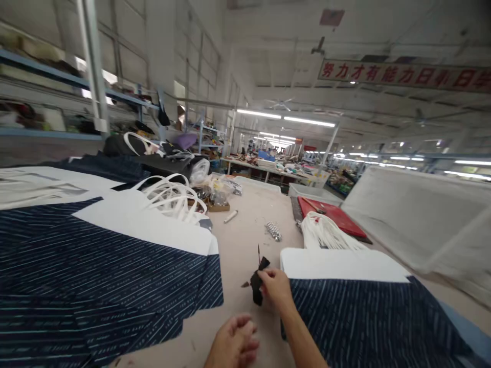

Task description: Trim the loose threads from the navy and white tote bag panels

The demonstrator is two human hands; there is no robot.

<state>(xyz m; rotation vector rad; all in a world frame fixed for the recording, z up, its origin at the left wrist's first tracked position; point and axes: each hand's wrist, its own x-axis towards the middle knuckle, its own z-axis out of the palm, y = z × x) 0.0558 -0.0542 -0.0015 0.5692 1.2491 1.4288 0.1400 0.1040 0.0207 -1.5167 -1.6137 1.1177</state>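
Note:
Between the thumb and fingers of my right hand [274, 287] is a crumpled black cloth [256, 289], just above or on the pale table. Two thin dark pointed tips stick out beside the cloth, one upward and one to the left; what they belong to is unclear. My left hand [235, 341] is at the bottom middle, blurred, its fingers loosely curled and apart with nothing visible in them. To the right lies a stack of navy striped fabric panels [345, 317] with white upper edges. A larger spread of similar navy panels [115, 276] covers the left side.
A silvery beaded bundle [273, 231] and a white stick [230, 216] lie farther up the table [253, 204]. White straps [172, 197] sit at the left, more white straps [326, 232] at the right by a red sheet [333, 217]. Plastic-bagged parts [217, 189] stand behind.

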